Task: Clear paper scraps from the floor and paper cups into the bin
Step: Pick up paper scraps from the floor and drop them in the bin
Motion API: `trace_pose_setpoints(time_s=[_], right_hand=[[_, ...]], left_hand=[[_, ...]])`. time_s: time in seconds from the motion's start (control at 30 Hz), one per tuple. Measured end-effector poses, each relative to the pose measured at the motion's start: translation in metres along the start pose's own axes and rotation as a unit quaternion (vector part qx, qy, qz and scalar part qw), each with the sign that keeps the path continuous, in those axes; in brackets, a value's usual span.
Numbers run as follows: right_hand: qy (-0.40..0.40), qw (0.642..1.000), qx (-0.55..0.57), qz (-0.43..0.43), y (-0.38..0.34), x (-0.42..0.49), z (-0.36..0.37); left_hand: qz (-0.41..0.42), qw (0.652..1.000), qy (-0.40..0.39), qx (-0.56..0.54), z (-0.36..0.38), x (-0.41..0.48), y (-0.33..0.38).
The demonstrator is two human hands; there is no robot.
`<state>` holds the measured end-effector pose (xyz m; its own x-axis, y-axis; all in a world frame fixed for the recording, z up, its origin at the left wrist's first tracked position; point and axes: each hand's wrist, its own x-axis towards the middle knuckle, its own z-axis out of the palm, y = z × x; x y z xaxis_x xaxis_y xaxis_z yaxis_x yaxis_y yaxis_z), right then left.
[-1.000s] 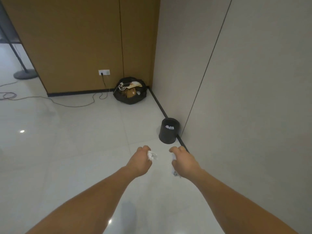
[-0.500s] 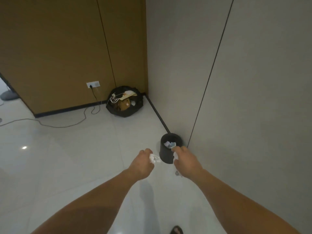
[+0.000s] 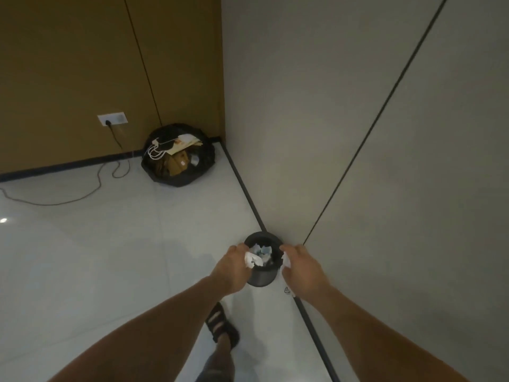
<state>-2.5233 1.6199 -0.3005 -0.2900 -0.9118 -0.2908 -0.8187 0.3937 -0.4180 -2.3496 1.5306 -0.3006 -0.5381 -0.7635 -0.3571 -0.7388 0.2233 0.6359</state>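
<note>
Head view: my left hand [image 3: 234, 267] pinches crumpled paper [image 3: 252, 260] over the bin [image 3: 261, 277]; right hand [image 3: 301, 267] grips another scrap [image 3: 286, 262] at its rim. Light, soft stuff, so a fingertip pinch should do.

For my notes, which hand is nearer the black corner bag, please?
Left. The left hand is right of the black bag, nearer us; the right hand lies farther right.
</note>
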Motion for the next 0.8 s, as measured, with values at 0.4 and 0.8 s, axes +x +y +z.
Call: trace_pose_setpoints(time_s=[0.4,0.8], right_hand=[[-0.019,0.996,0.054,0.072,0.074,0.274,0.113],[-0.068,0.991,-0.111,0.003,0.238,0.448,0.348]], left_hand=[[-0.042,0.994,-0.1,0.032,0.063,0.288,-0.109],[0.08,0.975,-0.11,0.178,0.288,0.46,-0.261]])
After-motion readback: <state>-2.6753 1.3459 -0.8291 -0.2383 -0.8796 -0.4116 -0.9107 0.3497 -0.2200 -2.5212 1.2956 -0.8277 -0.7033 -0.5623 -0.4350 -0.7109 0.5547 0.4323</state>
